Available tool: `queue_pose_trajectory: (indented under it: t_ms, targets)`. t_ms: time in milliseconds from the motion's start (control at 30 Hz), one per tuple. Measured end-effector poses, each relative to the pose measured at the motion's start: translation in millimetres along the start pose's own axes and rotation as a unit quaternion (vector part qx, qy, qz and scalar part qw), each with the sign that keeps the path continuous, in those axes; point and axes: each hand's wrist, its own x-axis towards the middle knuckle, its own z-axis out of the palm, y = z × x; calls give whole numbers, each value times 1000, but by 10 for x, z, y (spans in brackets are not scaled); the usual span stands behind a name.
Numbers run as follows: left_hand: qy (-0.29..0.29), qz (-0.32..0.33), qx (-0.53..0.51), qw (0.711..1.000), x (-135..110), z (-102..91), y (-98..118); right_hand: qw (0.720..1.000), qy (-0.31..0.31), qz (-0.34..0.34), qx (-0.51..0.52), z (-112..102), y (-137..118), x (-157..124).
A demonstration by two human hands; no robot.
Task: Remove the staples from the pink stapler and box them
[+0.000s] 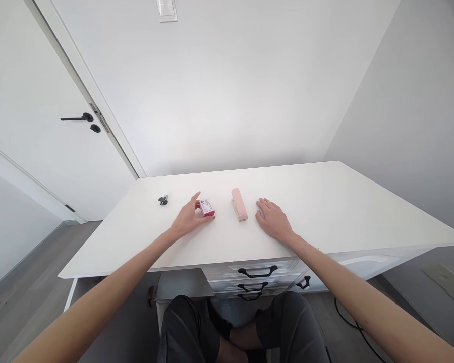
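Note:
My left hand has its thumb and fingers around a small red-and-white box, thumb along the near side and fingers at the left. The index finger sticks up and away from it. To the right of the box a pink stapler lies on the white tabletop, touched by neither hand. My right hand rests palm down on the tabletop beside the stapler, fingers stretched out, with nothing visible in it. Off to the left lies a small black and silver object, perhaps a staple remover.
Under the tabletop are drawers with black handles and, at the left, an open cabinet compartment. A white wall stands behind the table. A door with a black lever handle is at the left. A black cable lies on the floor.

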Motion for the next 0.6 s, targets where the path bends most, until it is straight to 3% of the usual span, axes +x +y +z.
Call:
queue_pose_trajectory:
  t_ms: [167,333,433,600]
  targets:
    - [24,-54,74,995,-217,-539,-262,1000,-7,-1,-4,-13,0,-21]
    - [14,-161,158,974,-373,-999,-464,1000,-12,5,-2,-33,-11,-48]
    - [-8,-226,201,953,-396,-1170,-531,1000,-12,6,-2,-33,-15,-61]
    - [-24,-263,235,935,-389,-1267,-533,1000,-12,10,0,-32,-20,-82]
